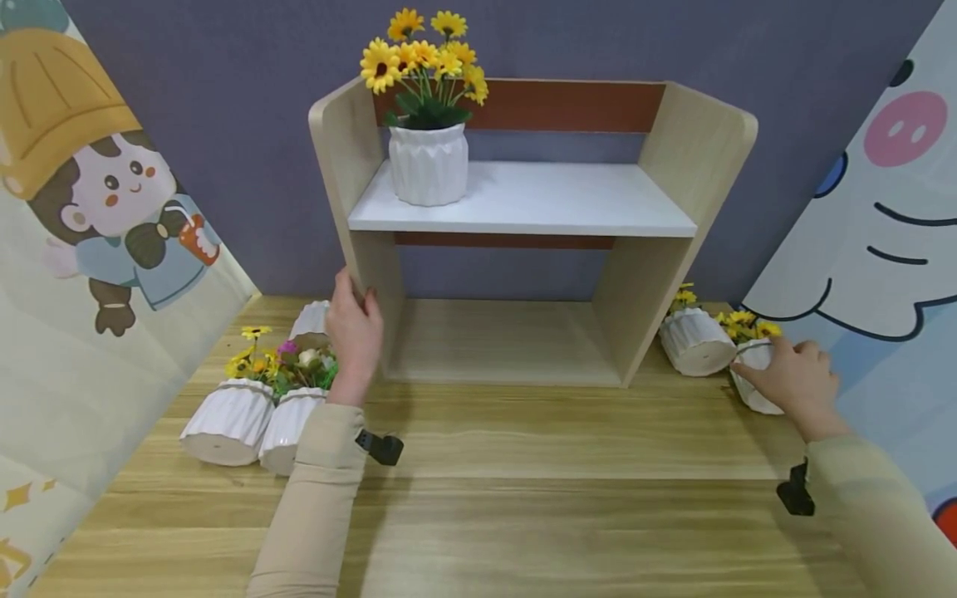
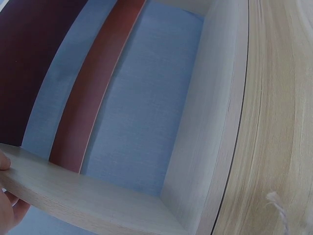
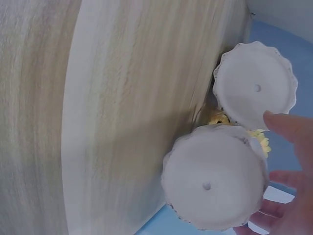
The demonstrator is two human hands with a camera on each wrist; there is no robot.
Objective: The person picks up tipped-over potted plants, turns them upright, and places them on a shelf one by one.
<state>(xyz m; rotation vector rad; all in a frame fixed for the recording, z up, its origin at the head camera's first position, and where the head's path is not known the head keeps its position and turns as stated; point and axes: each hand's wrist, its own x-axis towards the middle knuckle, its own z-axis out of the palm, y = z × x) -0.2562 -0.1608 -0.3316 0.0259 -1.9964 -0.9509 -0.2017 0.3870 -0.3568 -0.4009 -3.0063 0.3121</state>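
On the left, my left hand [image 1: 357, 336] grips the front edge of the side panel of a wooden shelf unit [image 1: 374, 286]. Its thumb [image 2: 4, 160] lies against one face of that panel, the other fingers beyond it. Over at the right, my right hand [image 1: 800, 382] is around a white pot with yellow flowers [image 1: 757, 378], which lies on its side. The right wrist view shows this pot's round base [image 3: 215, 178], with fingertips at its side and the thumb [image 3: 281, 122] above it. Another white flowerpot [image 3: 257, 83] lies right beside it.
On the upper shelf, a pot of yellow flowers [image 1: 429, 166] stands upright at the left. Several white pots, including one with mixed flowers [image 1: 287, 428], lie on the wooden table [image 1: 568, 507] left of the unit. Printed panels [image 1: 882, 249] flank both sides; a grey-blue wall [image 1: 247, 124] stands behind.
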